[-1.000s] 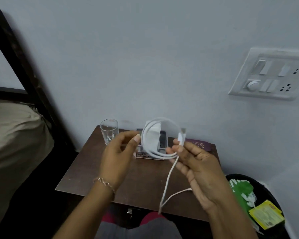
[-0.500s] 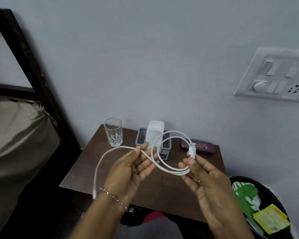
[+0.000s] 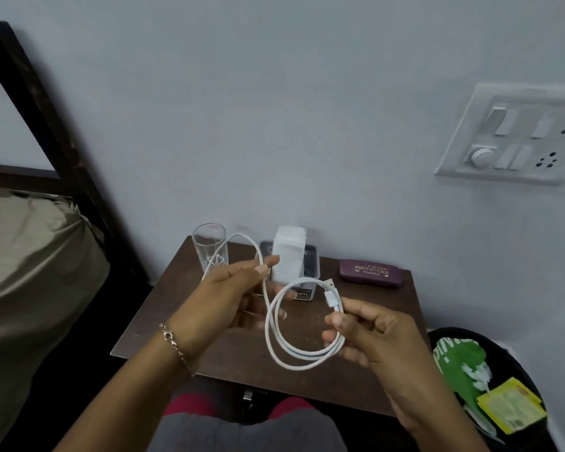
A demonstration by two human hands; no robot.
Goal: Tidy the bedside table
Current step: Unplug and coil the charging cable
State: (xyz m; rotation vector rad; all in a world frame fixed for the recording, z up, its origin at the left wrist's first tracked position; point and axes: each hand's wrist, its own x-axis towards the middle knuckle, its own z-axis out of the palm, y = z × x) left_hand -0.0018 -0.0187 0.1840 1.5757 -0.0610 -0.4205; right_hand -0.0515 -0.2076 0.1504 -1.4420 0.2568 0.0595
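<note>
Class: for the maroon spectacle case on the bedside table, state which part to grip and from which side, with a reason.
Probably the middle of the spectacle case, pinched across its narrow width from above and the front. It lies flat and closed on the bedside table, long side across the view, apart from other things, wall close behind.

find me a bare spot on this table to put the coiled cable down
Bare: the table front, from the glass forward to the near edge, and ahead of the spectacle case. Crowded: the back row by the wall, glass, tissue holder and case.
</note>
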